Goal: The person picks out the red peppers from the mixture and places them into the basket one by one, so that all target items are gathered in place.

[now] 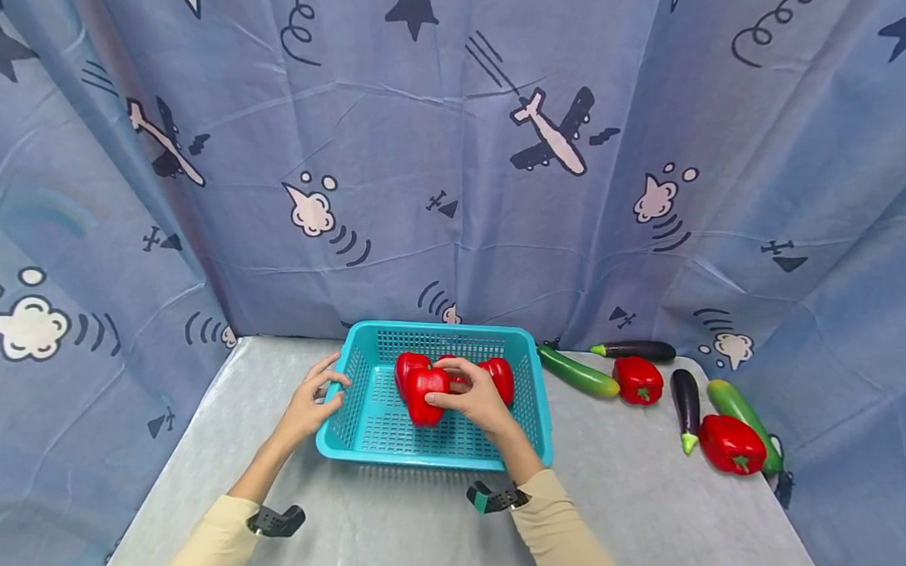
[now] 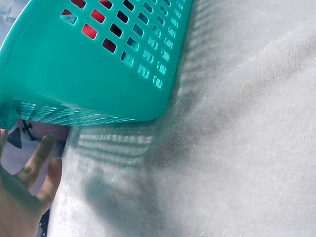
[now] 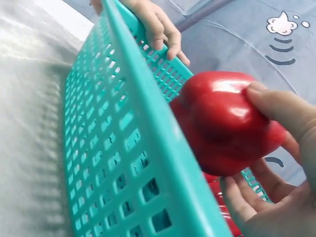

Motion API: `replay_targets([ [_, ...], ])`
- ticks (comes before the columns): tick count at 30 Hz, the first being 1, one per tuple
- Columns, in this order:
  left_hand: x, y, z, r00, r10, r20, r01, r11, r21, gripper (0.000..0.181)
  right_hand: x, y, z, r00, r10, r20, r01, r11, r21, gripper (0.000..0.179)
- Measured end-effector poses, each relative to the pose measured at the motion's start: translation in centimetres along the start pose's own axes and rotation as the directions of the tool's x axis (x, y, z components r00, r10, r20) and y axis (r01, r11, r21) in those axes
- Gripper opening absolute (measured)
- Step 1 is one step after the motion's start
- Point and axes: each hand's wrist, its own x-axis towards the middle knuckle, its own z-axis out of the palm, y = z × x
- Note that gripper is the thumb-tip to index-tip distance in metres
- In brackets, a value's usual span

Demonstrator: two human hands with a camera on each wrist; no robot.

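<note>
A red bell pepper (image 1: 423, 396) is in my right hand (image 1: 476, 398), gripped between thumb and fingers above the blue-green plastic basket (image 1: 417, 460). In the right wrist view the held pepper (image 3: 224, 121) appears large, near the basket's rim. Other red bell peppers lie in the basket, one at the left (image 1: 408, 366) and one at the right (image 1: 500, 378); my right hand partly covers what sits between them. My left hand (image 1: 308, 404) rests at the basket's left rim with fingers spread and relaxed. Some of its fingers (image 3: 157, 29) hang over that rim.
On the table's right side lie a green cucumber (image 1: 579, 373), an eggplant (image 1: 644, 350), a red bell pepper (image 1: 638, 380), a second eggplant (image 1: 686, 404), another red bell pepper (image 1: 730, 443) and a second cucumber (image 1: 741, 410). A patterned blue curtain (image 1: 428, 149) hangs behind the table.
</note>
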Motion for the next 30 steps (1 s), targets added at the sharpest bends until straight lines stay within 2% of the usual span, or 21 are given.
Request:
replay_targets([
  [3, -0.2, 1.9, -0.2, 1.000, -0.002, 0.006, 0.002, 1.000, 0.009, 0.017, 0.4, 0.9, 0.0, 1.000, 0.012, 0.008, -0.011, 1.000, -0.013, 0.056],
  [7, -0.5, 4.3, -0.3, 1.000, -0.007, 0.011, 0.006, 1.000, 0.023, 0.018, 0.5, 1.1, 0.2, 0.999, 0.047, 0.008, -0.046, 0.998, -0.038, 0.054],
  [17, -0.4, 4.6, -0.4, 1.000, -0.011, 0.019, 0.011, 1.000, 0.025, 0.016, 0.7, 1.6, 0.8, 0.998, 0.060, -0.013, -0.061, 0.998, -0.013, 0.053],
  [21, -0.4, 4.4, -0.3, 1.000, -0.002, 0.015, 0.002, 1.000, 0.018, 0.017, 0.7, 1.8, 0.9, 0.998, 0.053, -0.031, -0.053, 0.999, -0.009, 0.053],
  [30, -0.1, 0.5, 0.2, 1.000, -0.006, -0.006, 0.006, 1.000, 0.007, 0.016, 0.5, 2.5, 0.9, 0.997, 0.063, -0.043, -0.064, 0.998, -0.017, 0.052],
])
